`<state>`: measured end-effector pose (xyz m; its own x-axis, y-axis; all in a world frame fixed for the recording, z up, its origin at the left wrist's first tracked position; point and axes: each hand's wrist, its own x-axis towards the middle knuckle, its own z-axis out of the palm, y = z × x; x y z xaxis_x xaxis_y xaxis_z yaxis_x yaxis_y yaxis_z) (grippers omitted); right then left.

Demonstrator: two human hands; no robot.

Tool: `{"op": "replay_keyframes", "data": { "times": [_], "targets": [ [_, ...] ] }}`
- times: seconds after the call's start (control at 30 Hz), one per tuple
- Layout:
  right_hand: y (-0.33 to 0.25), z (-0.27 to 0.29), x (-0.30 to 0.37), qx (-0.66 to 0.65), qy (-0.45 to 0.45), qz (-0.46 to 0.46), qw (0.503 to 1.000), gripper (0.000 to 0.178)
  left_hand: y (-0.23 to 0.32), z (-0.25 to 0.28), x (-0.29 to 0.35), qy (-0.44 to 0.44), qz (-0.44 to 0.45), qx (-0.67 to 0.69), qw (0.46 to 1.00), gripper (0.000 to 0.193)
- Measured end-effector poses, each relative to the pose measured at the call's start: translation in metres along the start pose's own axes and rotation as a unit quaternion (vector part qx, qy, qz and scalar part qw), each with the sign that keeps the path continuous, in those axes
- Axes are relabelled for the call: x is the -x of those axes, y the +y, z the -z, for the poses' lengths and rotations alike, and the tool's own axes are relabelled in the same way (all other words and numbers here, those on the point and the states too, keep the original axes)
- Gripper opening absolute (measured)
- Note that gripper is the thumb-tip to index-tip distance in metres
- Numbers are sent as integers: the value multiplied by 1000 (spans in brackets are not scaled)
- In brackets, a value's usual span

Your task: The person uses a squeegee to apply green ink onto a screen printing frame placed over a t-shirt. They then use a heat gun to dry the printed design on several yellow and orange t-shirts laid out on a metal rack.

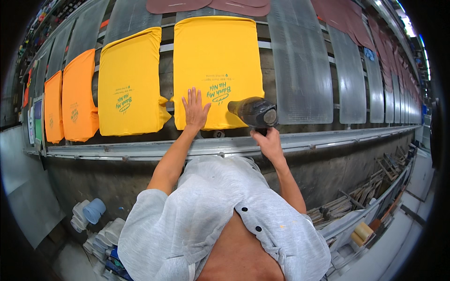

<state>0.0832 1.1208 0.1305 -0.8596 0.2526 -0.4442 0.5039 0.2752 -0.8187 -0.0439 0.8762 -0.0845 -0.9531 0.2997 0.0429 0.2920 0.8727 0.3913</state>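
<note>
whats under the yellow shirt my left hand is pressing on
The yellow shirt is pulled over a flat board; only slivers of it show at the edges. The left hand lies flat on the cloth, which hides the board's surface.

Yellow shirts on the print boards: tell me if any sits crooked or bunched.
The second yellow shirt, left of the one under the left hand, hangs tilted, and its lower right corner is bunched into a fold against its neighbour. That neighbour lies flat and square. The right hand holds a black heat gun.
</note>
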Motion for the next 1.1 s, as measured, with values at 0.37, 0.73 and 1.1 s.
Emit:
{"op": "replay_keyframes", "data": {
  "times": [0.37, 0.73, 1.1],
  "targets": [
    [3, -6, -13, 223, 95, 50, 969, 50, -1, 2, 6, -37, 13, 33, 999, 70],
    [15, -25, -12, 162, 121, 66, 977, 46, -2, -3, 2, -34, -11, 6, 999, 72],
    [10, -44, -28, -22, 90, 78, 993, 16, -11, -2, -17, -12, -28, -5, 1000, 79]
  ]
}}
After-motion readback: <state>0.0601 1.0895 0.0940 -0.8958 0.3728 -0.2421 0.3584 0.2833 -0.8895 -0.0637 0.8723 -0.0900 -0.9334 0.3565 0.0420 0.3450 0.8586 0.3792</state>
